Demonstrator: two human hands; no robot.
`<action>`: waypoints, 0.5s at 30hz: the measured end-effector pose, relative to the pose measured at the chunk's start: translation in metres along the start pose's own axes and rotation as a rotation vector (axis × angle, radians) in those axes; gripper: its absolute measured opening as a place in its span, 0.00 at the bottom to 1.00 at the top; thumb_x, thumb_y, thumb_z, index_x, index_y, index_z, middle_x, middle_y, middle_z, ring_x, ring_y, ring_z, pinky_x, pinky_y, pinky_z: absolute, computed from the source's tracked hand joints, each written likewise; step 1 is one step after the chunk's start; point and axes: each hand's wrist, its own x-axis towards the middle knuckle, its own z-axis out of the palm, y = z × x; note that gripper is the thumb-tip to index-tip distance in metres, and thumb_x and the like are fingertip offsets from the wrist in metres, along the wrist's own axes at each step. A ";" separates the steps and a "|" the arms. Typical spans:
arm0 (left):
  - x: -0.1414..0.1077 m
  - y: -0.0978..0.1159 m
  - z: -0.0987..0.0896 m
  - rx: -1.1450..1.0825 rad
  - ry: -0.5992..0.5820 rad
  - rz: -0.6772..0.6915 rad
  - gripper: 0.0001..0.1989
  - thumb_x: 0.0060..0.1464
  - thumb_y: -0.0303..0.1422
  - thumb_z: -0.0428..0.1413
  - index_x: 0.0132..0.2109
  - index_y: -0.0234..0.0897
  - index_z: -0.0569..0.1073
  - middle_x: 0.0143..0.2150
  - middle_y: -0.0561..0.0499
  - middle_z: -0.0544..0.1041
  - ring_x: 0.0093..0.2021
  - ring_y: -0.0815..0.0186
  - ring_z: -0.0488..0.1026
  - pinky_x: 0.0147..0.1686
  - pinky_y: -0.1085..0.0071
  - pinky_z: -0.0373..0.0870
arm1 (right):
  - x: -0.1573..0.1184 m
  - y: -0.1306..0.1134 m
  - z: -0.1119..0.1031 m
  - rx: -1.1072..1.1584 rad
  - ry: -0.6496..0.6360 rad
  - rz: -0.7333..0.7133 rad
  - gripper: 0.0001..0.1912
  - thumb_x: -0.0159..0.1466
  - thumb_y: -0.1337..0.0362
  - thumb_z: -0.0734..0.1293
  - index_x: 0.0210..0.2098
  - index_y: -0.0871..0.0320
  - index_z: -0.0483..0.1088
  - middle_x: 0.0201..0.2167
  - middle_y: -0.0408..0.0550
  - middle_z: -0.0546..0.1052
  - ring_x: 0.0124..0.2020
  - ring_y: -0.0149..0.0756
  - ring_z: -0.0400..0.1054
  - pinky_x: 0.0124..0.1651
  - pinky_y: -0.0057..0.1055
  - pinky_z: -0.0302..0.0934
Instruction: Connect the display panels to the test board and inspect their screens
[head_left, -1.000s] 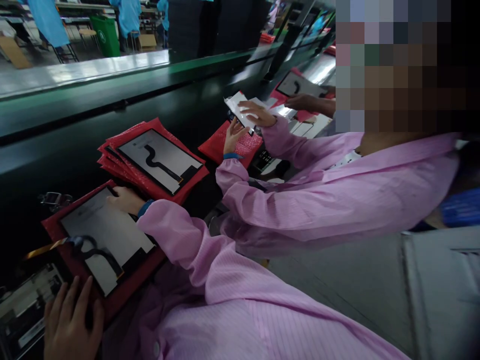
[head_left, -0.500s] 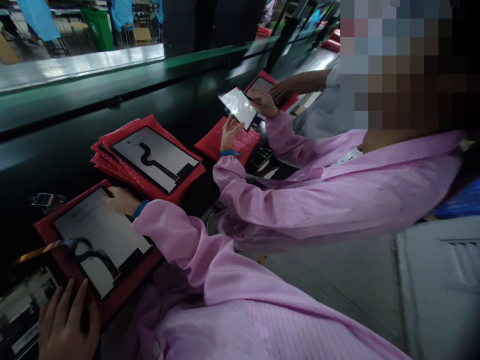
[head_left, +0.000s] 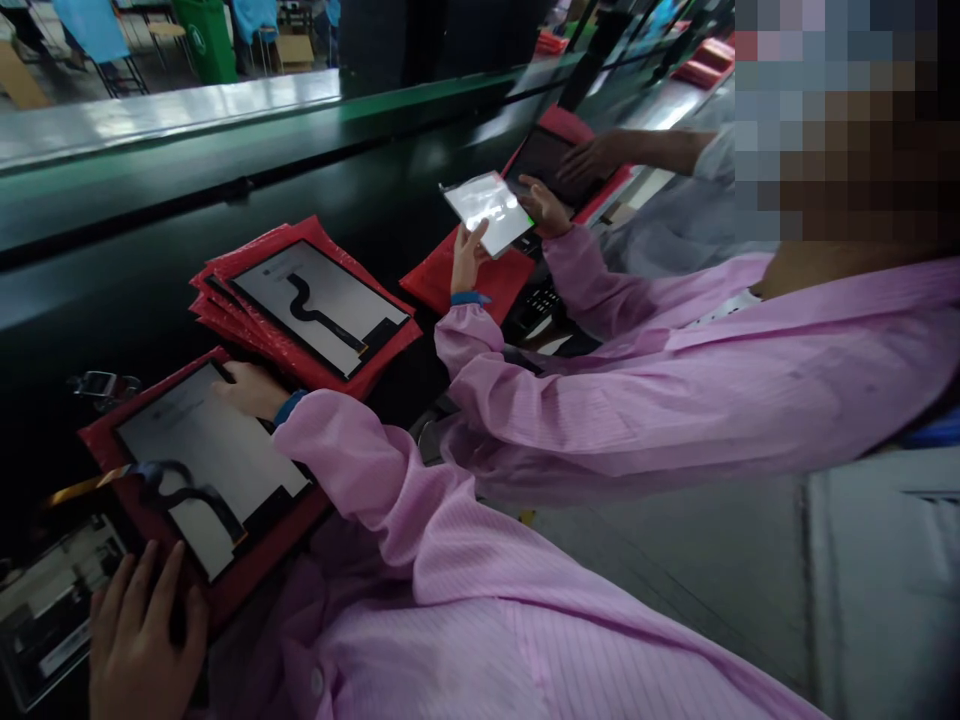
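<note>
My right hand (head_left: 251,390) rests on the top edge of a display panel (head_left: 217,440), which lies in a red bubble bag (head_left: 94,438) with its black flex cable (head_left: 187,490) across it. My left hand (head_left: 146,630) has its fingers apart, and it sits at the bag's lower edge. Beside that hand, a second screen (head_left: 52,610) lies partly hidden at the frame's corner. Pink striped sleeves cover both my arms.
A stack of red bags (head_left: 225,305) carries another panel (head_left: 322,305) on the dark conveyor belt (head_left: 225,200). A co-worker in pink (head_left: 675,370) holds a shiny panel (head_left: 487,212). Another person's hand (head_left: 592,160) lies on a dark panel (head_left: 544,160).
The co-worker's shiny panel has turned flatter and moved slightly right. The other person's hand has shifted onto the dark panel. My own hands have barely moved.
</note>
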 end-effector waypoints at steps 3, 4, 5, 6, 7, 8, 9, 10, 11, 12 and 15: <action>0.001 0.001 0.000 0.015 0.002 0.006 0.33 0.66 0.35 0.52 0.74 0.51 0.53 0.73 0.45 0.60 0.73 0.43 0.56 0.70 0.38 0.54 | 0.001 0.001 0.001 -0.014 -0.020 -0.037 0.12 0.67 0.61 0.66 0.46 0.61 0.74 0.38 0.46 0.79 0.38 0.33 0.71 0.40 0.24 0.63; 0.000 0.001 0.000 0.017 0.003 0.008 0.33 0.66 0.35 0.51 0.74 0.50 0.53 0.73 0.44 0.60 0.73 0.43 0.56 0.70 0.38 0.54 | 0.001 0.002 0.001 -0.017 -0.020 -0.041 0.12 0.67 0.61 0.66 0.46 0.61 0.74 0.37 0.47 0.79 0.37 0.33 0.71 0.39 0.24 0.63; 0.000 0.001 0.000 0.019 0.001 0.011 0.32 0.66 0.35 0.51 0.74 0.48 0.54 0.73 0.43 0.61 0.73 0.42 0.56 0.70 0.38 0.54 | 0.001 0.002 0.001 -0.019 -0.016 -0.045 0.13 0.67 0.61 0.65 0.46 0.62 0.75 0.37 0.47 0.79 0.36 0.33 0.71 0.38 0.24 0.63; 0.000 0.001 0.000 0.022 -0.003 0.014 0.32 0.66 0.34 0.51 0.74 0.46 0.54 0.72 0.41 0.62 0.72 0.42 0.56 0.70 0.38 0.54 | 0.001 0.003 0.001 -0.019 -0.011 -0.048 0.13 0.67 0.61 0.66 0.45 0.62 0.75 0.35 0.47 0.79 0.35 0.32 0.71 0.36 0.24 0.63; -0.001 0.000 -0.001 0.027 -0.010 0.018 0.32 0.66 0.34 0.52 0.74 0.44 0.55 0.71 0.38 0.63 0.72 0.41 0.57 0.69 0.38 0.55 | 0.001 0.003 0.001 -0.017 -0.003 -0.052 0.12 0.66 0.61 0.66 0.45 0.62 0.75 0.34 0.46 0.79 0.34 0.31 0.71 0.35 0.24 0.62; -0.001 0.000 -0.001 0.032 -0.018 0.019 0.31 0.66 0.34 0.52 0.74 0.41 0.57 0.71 0.36 0.63 0.72 0.41 0.57 0.69 0.38 0.55 | 0.001 0.004 0.002 -0.013 0.007 -0.056 0.12 0.65 0.62 0.66 0.44 0.63 0.76 0.32 0.45 0.79 0.32 0.30 0.71 0.34 0.23 0.62; -0.002 -0.001 -0.001 0.037 -0.026 0.019 0.31 0.66 0.33 0.52 0.73 0.39 0.58 0.70 0.35 0.64 0.72 0.41 0.57 0.69 0.39 0.55 | 0.001 0.004 0.002 -0.007 0.018 -0.061 0.12 0.65 0.62 0.65 0.41 0.63 0.76 0.29 0.42 0.78 0.32 0.28 0.71 0.34 0.22 0.61; -0.002 -0.001 -0.001 0.040 -0.030 0.016 0.30 0.66 0.33 0.52 0.72 0.36 0.59 0.69 0.33 0.65 0.72 0.40 0.57 0.69 0.39 0.55 | 0.000 0.004 0.002 0.000 0.029 -0.065 0.12 0.65 0.62 0.63 0.38 0.64 0.76 0.26 0.40 0.77 0.31 0.27 0.71 0.34 0.22 0.60; -0.002 -0.001 -0.001 0.043 -0.032 0.010 0.29 0.66 0.33 0.52 0.71 0.35 0.61 0.69 0.33 0.65 0.72 0.40 0.57 0.69 0.40 0.55 | 0.000 0.004 0.003 0.008 0.041 -0.070 0.15 0.65 0.62 0.61 0.33 0.65 0.76 0.24 0.39 0.76 0.31 0.25 0.71 0.34 0.21 0.59; -0.002 0.000 -0.001 0.045 -0.032 0.002 0.28 0.66 0.33 0.52 0.71 0.33 0.62 0.69 0.32 0.66 0.72 0.41 0.58 0.69 0.40 0.55 | 0.000 0.004 0.003 0.019 0.053 -0.076 0.18 0.65 0.61 0.59 0.29 0.66 0.75 0.22 0.38 0.75 0.30 0.23 0.71 0.34 0.21 0.58; -0.002 0.002 -0.002 0.053 -0.038 -0.018 0.27 0.66 0.34 0.51 0.69 0.33 0.64 0.68 0.33 0.67 0.71 0.41 0.58 0.69 0.41 0.55 | -0.003 0.002 0.002 0.053 0.102 -0.095 0.25 0.64 0.60 0.53 0.24 0.70 0.73 0.21 0.36 0.74 0.26 0.19 0.67 0.33 0.25 0.54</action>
